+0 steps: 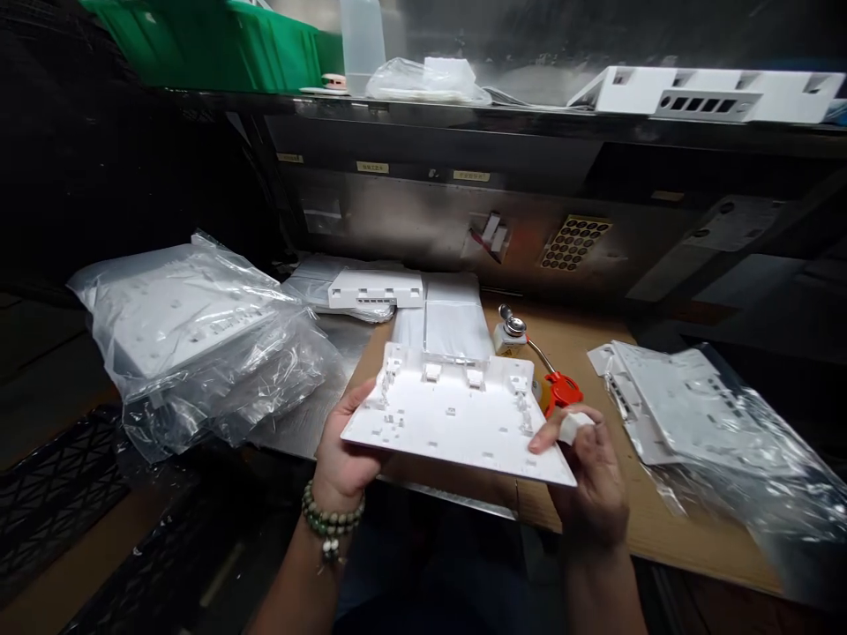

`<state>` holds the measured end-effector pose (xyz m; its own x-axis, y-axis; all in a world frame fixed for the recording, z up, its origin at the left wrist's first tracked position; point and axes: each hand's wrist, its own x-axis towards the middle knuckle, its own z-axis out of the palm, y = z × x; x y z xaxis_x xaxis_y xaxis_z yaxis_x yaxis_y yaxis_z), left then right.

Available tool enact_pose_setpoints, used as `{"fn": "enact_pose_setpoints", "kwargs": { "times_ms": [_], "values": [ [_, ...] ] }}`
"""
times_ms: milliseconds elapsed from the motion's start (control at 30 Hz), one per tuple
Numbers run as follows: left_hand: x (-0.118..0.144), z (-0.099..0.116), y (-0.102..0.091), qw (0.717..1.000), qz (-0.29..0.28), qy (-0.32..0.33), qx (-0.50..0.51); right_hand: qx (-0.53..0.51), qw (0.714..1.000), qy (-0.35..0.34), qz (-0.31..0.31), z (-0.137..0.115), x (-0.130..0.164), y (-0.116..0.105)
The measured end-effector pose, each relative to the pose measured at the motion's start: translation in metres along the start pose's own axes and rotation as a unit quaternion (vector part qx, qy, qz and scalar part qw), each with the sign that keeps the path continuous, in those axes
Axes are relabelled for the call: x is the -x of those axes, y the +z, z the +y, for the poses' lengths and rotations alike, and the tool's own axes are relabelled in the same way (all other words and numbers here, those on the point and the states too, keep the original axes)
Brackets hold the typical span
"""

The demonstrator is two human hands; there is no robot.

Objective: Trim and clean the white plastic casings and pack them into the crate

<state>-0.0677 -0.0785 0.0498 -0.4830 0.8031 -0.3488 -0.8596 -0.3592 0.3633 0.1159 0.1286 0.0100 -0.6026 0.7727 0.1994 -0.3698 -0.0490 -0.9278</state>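
Note:
A white plastic housing cover point(456, 423) is held tilted above the front of the bench, its inner side with clips and posts facing up. My left hand point(348, 450) is closed on its left edge, fingers underneath. At the right edge my right hand point(588, 467) grips the same cover, thumb on top. A small white wad point(574, 427), perhaps cloth or foam, is also between the fingers of my right hand. Just behind the cover are a metal-topped dispenser bottle point(511, 333) and a red tool point(562, 392), partly hidden.
Bagged white covers point(191, 326) lie at left, more bagged covers point(701, 406) at right. Behind are a white housing point(376, 289) and a stack of white sheets or bags point(456, 322). An overhead shelf point(423, 115) carries a green bin point(218, 48) and another housing point(715, 93).

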Motion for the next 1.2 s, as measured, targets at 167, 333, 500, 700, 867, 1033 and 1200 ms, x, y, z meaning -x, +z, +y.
{"fn": "enact_pose_setpoints", "kwargs": {
  "times_ms": [167, 333, 500, 700, 867, 1033, 1200],
  "values": [
    [-0.002, 0.002, 0.016, 0.994, 0.088, 0.052, 0.032, 0.275, 0.946, -0.139, 0.099, -0.002, -0.003, -0.001],
    [-0.003, -0.017, 0.038, 0.987, 0.112, 0.118, 0.014, 0.26, 0.945, -0.169, -0.105, -0.015, 0.029, 0.056],
    [-0.003, -0.032, 0.047, 0.974, 0.079, 0.211, -0.018, 0.226, 0.921, -0.23, -0.217, -0.02, 0.05, 0.11],
    [0.001, -0.027, 0.042, 0.97, 0.072, 0.231, -0.022, 0.262, 0.895, -0.25, -0.262, -0.022, 0.049, 0.106],
    [-0.002, -0.029, 0.042, 0.961, 0.083, 0.261, -0.031, 0.243, 0.909, -0.25, -0.229, -0.025, 0.048, 0.107],
    [-0.001, -0.029, 0.045, 0.944, 0.128, 0.303, -0.029, 0.267, 0.895, -0.271, -0.233, -0.02, 0.048, 0.105],
    [0.0, -0.029, 0.048, 0.902, 0.182, 0.386, -0.071, 0.269, 0.903, -0.286, -0.176, -0.022, 0.049, 0.096]
  ]
}}
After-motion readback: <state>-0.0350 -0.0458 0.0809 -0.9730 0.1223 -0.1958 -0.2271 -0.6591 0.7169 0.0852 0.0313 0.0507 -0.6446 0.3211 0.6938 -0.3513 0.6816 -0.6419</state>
